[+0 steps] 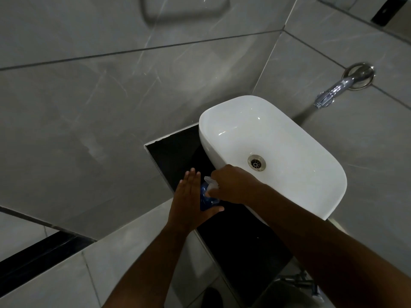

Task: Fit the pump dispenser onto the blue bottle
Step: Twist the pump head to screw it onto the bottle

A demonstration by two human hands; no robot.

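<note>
Grey tiled wall (pixel 111 107) fills most of the view. White basin (pixel 278 138) sits on a black counter (pixel 240 245), chrome tap (pixel 329 94) on the wall beyond it. Blue bottle (pixel 205 200) stands on the counter just left of the basin. Left hand (pixel 189 203): fingers straight and flat against the bottle's left side, thumb across its front. Right hand (pixel 231 185): fingers curled tight over the white pump (pixel 210 182) on top of the bottle.
</note>
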